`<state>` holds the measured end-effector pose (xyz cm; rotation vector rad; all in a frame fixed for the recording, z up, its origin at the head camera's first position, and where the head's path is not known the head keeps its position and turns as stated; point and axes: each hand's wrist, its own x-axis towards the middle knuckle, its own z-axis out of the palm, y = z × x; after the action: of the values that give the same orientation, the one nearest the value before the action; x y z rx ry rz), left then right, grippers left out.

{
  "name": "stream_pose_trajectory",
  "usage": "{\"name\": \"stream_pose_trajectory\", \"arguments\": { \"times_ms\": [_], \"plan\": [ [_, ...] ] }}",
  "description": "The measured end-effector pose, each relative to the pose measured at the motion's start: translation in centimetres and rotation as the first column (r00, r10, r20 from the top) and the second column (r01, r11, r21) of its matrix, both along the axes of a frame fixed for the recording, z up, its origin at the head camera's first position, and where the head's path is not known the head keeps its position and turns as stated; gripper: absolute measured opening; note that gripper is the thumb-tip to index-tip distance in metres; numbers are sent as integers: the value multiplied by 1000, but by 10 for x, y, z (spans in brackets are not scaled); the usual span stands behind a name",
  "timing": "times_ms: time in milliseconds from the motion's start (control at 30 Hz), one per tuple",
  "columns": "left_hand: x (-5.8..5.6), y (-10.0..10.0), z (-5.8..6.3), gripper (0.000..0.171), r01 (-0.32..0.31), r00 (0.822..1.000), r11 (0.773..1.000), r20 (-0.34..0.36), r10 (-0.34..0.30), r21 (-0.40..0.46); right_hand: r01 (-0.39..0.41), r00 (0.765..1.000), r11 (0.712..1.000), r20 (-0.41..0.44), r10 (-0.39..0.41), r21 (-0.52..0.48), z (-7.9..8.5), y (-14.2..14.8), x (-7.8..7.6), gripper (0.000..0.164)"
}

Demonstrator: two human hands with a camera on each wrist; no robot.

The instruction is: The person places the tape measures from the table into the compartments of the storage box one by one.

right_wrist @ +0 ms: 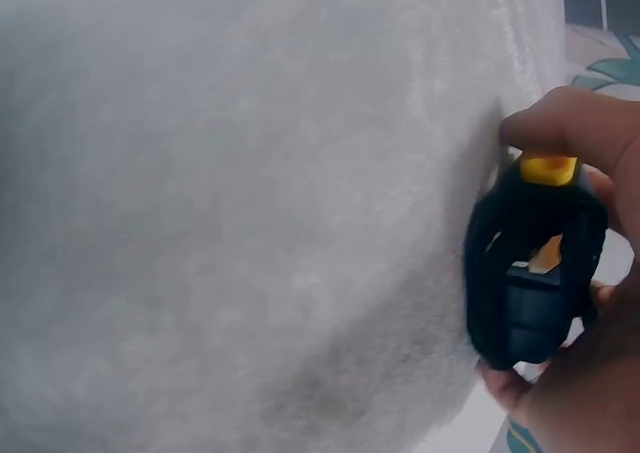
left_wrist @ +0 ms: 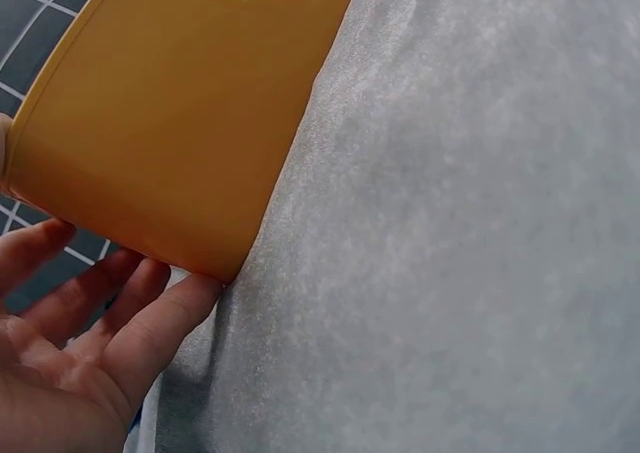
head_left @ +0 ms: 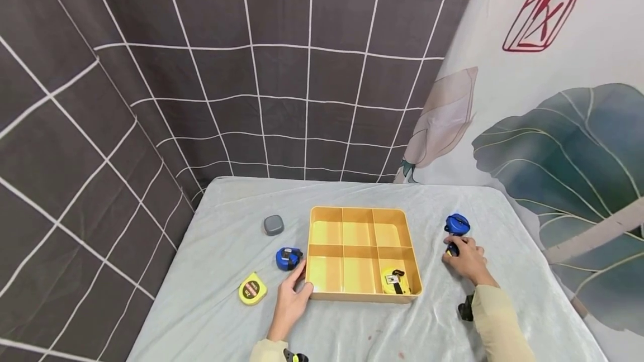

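A yellow compartment tray [head_left: 362,297] sits mid-table, with a yellow tape measure [head_left: 395,282] in its front right compartment. My left hand [head_left: 290,303] holds the tray's front left corner; in the left wrist view its fingertips [left_wrist: 205,288] meet the bottom edge of the wall. To the right of the tray, my right hand [head_left: 469,261] grips a dark tape measure [right_wrist: 525,323] with a yellow button and a black strap loop, its thumb and fingers on either side. Just beyond that hand lies a blue tape measure [head_left: 457,224].
Left of the tray are a second blue tape measure [head_left: 288,259], close to my left fingers, a yellow tape measure with a round dark label [head_left: 252,289], and a small grey rounded case [head_left: 274,225]. A pale cloth [head_left: 211,239] covers the table; dark gridded curtain [head_left: 282,71] hangs behind.
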<state>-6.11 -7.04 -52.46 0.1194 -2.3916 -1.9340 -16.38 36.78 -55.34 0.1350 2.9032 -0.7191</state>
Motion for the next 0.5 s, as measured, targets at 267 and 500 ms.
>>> {"name": "stream_pose_trajectory", "arguments": {
  "times_ms": [267, 500],
  "plan": [
    [2, -2, -1, 54, -1, 1000, 1000, -5, 1, 5, -6, 997, 1000, -76, 5, -22, 2, -2, 6, 43],
    [1, 0, 1, 55, 0, 1000, 1000, 2, 0, -4, -8, 1000, 997, -21, 6, -83, 6, -5, 13, 45]
  ]
}}
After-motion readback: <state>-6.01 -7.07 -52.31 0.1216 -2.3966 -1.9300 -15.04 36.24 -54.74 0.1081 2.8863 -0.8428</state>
